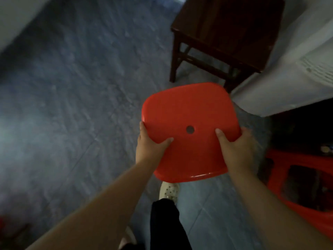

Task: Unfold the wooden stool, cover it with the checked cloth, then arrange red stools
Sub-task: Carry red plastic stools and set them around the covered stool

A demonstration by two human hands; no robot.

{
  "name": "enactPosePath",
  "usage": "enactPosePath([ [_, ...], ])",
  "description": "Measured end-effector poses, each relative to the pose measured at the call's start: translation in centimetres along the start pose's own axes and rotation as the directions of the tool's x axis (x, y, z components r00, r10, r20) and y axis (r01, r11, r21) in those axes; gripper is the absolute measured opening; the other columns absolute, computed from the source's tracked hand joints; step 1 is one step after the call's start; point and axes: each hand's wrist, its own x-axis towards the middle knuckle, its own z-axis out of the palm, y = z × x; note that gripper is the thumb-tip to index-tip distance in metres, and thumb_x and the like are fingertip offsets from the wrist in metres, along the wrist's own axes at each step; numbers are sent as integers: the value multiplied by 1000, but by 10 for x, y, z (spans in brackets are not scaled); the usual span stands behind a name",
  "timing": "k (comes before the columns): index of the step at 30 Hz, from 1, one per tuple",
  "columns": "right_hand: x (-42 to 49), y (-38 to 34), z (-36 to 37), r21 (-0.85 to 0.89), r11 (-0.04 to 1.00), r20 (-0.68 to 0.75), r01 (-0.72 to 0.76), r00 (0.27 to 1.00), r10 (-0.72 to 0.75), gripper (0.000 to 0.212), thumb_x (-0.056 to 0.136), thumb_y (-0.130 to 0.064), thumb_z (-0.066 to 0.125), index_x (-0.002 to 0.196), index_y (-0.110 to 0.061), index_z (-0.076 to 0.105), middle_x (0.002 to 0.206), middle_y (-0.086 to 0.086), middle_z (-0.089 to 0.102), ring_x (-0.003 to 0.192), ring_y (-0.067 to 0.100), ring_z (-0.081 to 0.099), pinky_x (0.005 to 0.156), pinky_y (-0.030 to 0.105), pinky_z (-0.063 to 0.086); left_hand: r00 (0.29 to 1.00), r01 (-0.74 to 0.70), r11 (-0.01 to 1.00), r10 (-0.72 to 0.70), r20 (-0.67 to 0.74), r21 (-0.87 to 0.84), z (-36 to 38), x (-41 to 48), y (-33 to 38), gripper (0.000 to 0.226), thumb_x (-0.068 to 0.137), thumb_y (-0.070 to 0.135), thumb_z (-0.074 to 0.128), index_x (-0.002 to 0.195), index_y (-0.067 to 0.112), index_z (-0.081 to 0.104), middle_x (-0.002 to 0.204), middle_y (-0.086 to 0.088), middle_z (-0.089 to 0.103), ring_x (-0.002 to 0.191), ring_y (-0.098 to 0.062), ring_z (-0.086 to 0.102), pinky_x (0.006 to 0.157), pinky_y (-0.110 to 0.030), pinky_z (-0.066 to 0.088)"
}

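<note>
I hold a red plastic stool [187,112] in the air in front of me, its square seat with a small centre hole facing up. My left hand [148,145] grips the seat's left edge, thumb on top. My right hand [236,150] grips the right edge, thumb lying on the seat near the hole. The stool's legs are hidden under the seat. Another red stool [295,188] lies at the lower right, partly out of frame.
A dark wooden chair [225,37] stands ahead at the upper right, against a white appliance [292,83]. Grey tiled floor [72,105] spreads to the left. My feet in pale shoes [169,192] show below the stool.
</note>
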Motion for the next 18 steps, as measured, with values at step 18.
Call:
enactPosePath([
  [18,-390,-86,221,-16,851,712,525,603,-359,55,89,-34,59,137,-13,42,128,5,56,116,25,55,91,31,42,878,250,899,-367,-307,-359,-337,-144,-367,135,44,59,77,149,28,-2,150,-4,29,132,-18,37,109,-43,34],
])
